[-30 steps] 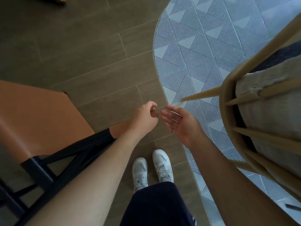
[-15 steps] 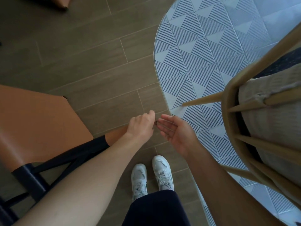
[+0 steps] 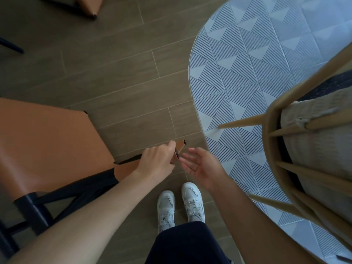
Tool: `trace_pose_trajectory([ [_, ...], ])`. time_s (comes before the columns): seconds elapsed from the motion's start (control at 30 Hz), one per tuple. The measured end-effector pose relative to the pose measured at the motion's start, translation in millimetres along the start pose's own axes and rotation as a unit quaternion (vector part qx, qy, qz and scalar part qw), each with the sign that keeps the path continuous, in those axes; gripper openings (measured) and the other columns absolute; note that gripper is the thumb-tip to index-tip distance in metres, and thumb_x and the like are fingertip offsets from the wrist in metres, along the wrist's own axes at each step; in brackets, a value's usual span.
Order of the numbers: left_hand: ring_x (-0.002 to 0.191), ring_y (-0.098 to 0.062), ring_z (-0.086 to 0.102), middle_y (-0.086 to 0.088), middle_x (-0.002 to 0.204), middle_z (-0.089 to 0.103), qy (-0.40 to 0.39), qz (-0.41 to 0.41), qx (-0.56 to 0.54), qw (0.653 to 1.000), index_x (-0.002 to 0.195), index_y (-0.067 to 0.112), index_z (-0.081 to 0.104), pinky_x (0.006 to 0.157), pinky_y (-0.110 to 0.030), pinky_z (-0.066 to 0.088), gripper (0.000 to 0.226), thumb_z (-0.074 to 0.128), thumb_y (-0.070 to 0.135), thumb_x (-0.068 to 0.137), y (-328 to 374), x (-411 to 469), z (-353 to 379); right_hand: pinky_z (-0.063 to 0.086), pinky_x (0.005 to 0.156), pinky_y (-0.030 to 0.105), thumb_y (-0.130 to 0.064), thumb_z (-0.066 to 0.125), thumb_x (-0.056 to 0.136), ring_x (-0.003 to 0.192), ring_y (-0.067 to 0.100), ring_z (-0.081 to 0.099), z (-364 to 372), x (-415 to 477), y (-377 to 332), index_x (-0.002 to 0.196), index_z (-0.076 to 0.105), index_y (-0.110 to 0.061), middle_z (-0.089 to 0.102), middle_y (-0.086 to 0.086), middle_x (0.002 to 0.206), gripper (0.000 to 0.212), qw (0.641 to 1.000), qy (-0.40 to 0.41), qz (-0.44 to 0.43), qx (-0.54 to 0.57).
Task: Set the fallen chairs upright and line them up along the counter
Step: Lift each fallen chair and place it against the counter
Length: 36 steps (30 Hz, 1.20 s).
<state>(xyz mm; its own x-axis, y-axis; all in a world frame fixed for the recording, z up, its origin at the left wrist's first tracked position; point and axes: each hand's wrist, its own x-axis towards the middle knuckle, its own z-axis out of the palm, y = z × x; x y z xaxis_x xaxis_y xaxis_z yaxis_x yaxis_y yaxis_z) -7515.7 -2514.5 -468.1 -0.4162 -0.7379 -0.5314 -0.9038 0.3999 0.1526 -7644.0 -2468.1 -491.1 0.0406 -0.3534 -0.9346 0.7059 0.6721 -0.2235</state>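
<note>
Orange leather chair (image 3: 47,141) w/ black frame, left of frame; its narrow orange panel (image 3: 125,169) runs lower left to centre, tip pointing upper right. L hand (image 3: 158,161) fingers curled, gripping that tip. R hand (image 3: 202,166) just beside, palm up, fingers relaxed, holding nothing. Pale wooden spindle chair (image 3: 270,149), right edge, over patterned rug (image 3: 247,63).

This is looking like a home's dining or living area. Wood-look planks are covering the floor (image 3: 114,73) across the upper left and centre, and a rounded mat (image 3: 247,54) patterned with striped triangles is lying at the upper right. A tan leather chair (image 3: 47,140) on a black frame is filling the left edge. A pale wooden spindle chair (image 3: 266,130) carrying a grey woven cushion (image 3: 314,149) is showing at the right, and a corner of another tan chair (image 3: 89,4) is peeking in at the top left.
</note>
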Motion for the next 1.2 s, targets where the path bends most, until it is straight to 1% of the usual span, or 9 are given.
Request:
trace_pose_trajectory([
  [0.17,0.094,-0.029,0.065,0.000,0.098,0.065,0.038,0.002,-0.043,0.998,0.104,0.021,0.048,0.064,-0.030,0.033,0.020,0.059,0.025,0.088,-13,-51,-34,0.054,0.078,0.040,-0.013,0.046,0.100,0.096,0.034,0.062,21,-18,17,0.104,0.051,-0.003,0.056,0.025,0.116,0.011,0.998,-0.021,0.058,-0.010],
  [0.23,0.085,-0.028,0.066,0.001,0.089,0.065,0.060,0.013,-0.067,0.996,0.098,0.019,0.049,0.061,-0.032,0.039,0.019,0.063,0.021,0.085,-21,-74,-47,0.055,0.080,0.041,-0.013,0.049,0.099,0.091,0.033,0.064,38,-29,20,0.096,0.053,-0.004,0.061,0.023,0.107,0.010,0.997,-0.039,0.071,-0.014],
  [0.33,0.058,-0.027,0.063,0.002,0.067,0.061,0.090,0.034,-0.079,0.992,0.088,0.016,0.055,0.045,-0.031,0.040,0.031,0.077,0.011,0.068,-33,-107,-71,0.055,0.063,0.037,-0.010,0.047,0.097,0.073,0.025,0.065,67,-42,22,0.093,0.057,-0.003,0.065,0.016,0.085,0.013,0.995,-0.052,0.075,-0.027],
  [0.4,0.048,-0.025,0.059,0.004,0.058,0.056,0.110,0.026,-0.076,0.991,0.082,0.017,0.055,0.040,-0.028,0.035,0.035,0.081,0.009,0.059,-39,-124,-89,0.051,0.055,0.033,-0.010,0.045,0.098,0.070,0.023,0.064,86,-51,23,0.101,0.057,-0.001,0.065,0.014,0.083,0.015,0.994,-0.053,0.082,-0.048],
  [0.57,0.069,-0.024,0.060,0.006,0.068,0.052,0.132,-0.031,-0.120,0.983,0.091,0.020,0.055,0.055,-0.032,0.041,0.018,0.067,0.016,0.079,-45,-160,-140,0.053,0.048,0.034,0.004,0.038,0.095,0.066,0.028,0.063,127,-84,12,0.097,0.049,0.002,0.061,0.018,0.079,0.012,0.990,-0.058,0.083,-0.095],
  [0.67,0.067,-0.019,0.053,0.006,0.066,0.049,0.139,-0.061,-0.130,0.980,0.093,0.023,0.054,0.053,-0.024,0.034,0.015,0.064,0.018,0.083,-51,-179,-171,0.053,0.039,0.034,0.011,0.032,0.092,0.062,0.034,0.064,151,-107,2,0.105,0.045,0.005,0.059,0.026,0.093,0.020,0.993,-0.059,0.047,-0.091],
  [0.8,0.065,-0.024,0.057,0.003,0.068,0.059,0.195,-0.081,-0.158,0.965,0.091,0.020,0.059,0.058,-0.035,0.045,0.016,0.067,0.016,0.079,-60,-207,-201,0.052,0.038,0.038,0.012,0.032,0.091,0.044,0.034,0.065,179,-139,-4,0.096,0.043,0.005,0.052,0.030,0.103,0.014,0.995,-0.066,0.002,-0.080],
  [0.97,0.064,-0.026,0.059,0.000,0.067,0.061,0.254,-0.109,-0.225,0.934,0.084,0.022,0.057,0.060,-0.041,0.050,0.018,0.069,0.012,0.076,-74,-239,-231,0.054,0.038,0.041,0.015,0.033,0.088,0.054,0.039,0.063,216,-184,-14,0.095,0.042,0.003,0.047,0.027,0.096,0.016,0.990,-0.083,-0.042,-0.103],
  [1.2,0.069,-0.022,0.061,0.003,0.072,0.063,0.308,-0.152,-0.289,0.893,0.083,0.025,0.057,0.065,-0.044,0.053,0.021,0.070,0.013,0.073,-94,-277,-245,0.056,0.050,0.046,0.015,0.035,0.087,0.068,0.038,0.061,259,-226,-7,0.110,0.039,0.004,0.042,0.024,0.104,0.025,0.977,-0.104,-0.079,-0.171],
])
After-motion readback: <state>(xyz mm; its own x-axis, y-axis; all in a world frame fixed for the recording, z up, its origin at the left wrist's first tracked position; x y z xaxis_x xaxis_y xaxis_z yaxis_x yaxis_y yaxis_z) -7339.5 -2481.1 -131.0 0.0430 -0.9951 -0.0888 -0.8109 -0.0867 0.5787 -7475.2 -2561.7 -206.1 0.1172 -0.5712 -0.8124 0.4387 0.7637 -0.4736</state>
